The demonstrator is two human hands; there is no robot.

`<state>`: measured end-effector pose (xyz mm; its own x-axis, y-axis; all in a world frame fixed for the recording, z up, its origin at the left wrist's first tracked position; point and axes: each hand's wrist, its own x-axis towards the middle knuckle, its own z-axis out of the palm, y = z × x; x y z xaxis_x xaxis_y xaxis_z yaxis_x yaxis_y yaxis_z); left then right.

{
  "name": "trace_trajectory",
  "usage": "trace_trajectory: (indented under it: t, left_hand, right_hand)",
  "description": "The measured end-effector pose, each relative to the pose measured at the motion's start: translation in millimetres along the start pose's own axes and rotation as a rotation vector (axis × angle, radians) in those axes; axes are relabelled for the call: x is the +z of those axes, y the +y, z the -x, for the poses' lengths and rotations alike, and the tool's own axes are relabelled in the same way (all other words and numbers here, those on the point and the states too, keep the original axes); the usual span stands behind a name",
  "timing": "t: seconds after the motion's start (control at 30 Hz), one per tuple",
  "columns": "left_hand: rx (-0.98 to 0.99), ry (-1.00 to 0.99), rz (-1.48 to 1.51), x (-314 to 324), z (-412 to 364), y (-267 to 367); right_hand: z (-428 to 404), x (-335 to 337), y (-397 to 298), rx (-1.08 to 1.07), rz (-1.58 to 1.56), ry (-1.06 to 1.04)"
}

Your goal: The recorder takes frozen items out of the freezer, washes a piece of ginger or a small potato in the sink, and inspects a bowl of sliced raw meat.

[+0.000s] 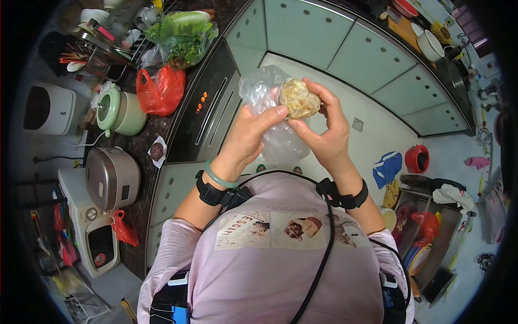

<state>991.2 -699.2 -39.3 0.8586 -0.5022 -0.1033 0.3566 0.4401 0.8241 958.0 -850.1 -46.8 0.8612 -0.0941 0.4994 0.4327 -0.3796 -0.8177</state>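
A round, crusty yellow-brown lump [300, 99], apparently food, is held up in front of my chest. My right hand [330, 121] grips it from the right, fingers curled around its far and right edges and thumb at its lower side. Across from it, my left hand [251, 131] presses its thumb against the lump's lower left edge. A crumpled clear plastic bag [283, 143] is caught in my left hand and hangs below and behind the lump. Most of my left fingers are hidden behind or within the bag.
On the left counter stand a green electric pot [121, 111], a rice cooker [111, 178], a red plastic bag [162, 91] and bagged leafy greens [182, 40]. A dark round item [157, 151] rests on white paper near the edge. Cabinets [309, 24] line the far side.
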Motion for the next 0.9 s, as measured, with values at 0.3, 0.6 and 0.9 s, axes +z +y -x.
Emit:
trace_trajectory:
  t: [0.3, 0.6, 0.9]
  left_hand:
    - [0.076, -0.005, 0.003, -20, -9, 10]
    - [0.103, -0.079, -0.023, -32, -10, 23]
    - [0.198, -0.015, -0.094, -41, -11, 25]
  right_hand:
    - [-5, 20, -4, 0.176, -0.232, 0.026]
    - [-11, 34, -7, 0.123, -0.004, 0.009]
    - [-14, 47, -10, 0.073, -0.005, 0.082]
